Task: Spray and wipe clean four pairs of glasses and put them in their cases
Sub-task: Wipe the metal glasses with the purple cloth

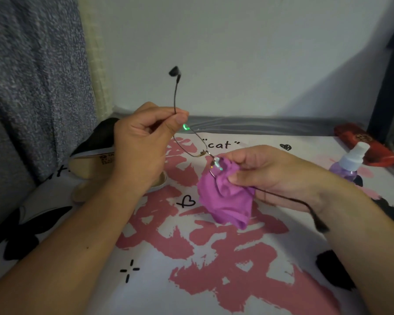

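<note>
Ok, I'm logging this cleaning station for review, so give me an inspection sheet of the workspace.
Surface: printed cloth with pink characters, "cat" lettering.
Job's things: thin-framed glasses held up; purple cloth wrapped over one lens; spray bottle upright; red case behind it; open case at left.
Clutter: nothing seen.
Grips: left hand pinches a temple; right hand pinches the cloth.
Cables: nothing seen.
Surroundings: plain wall; grey curtain.
</note>
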